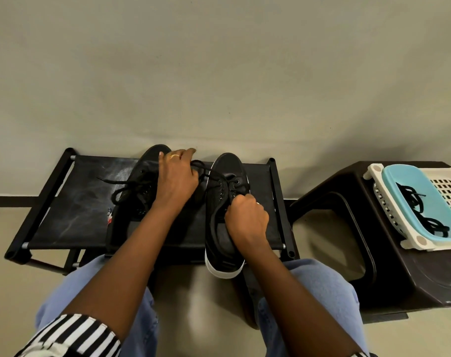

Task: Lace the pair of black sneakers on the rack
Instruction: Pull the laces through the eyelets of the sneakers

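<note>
Both black sneakers sit on the rack; the right sneaker has its white heel hanging over the rack's near edge; the left sneaker lies beside it, laces loose; the left hand pinches the lace between the two shoes; the right hand is clenched at the right sneaker's eyelets, probably gripping lace; right of the rack, a brown stool carries a white basket holding a blue tray; in it lie spare black laces.

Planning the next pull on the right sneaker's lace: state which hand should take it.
Probably left. The left hand already pinches the lace, while the right hand grips the right sneaker at its eyelets.
</note>
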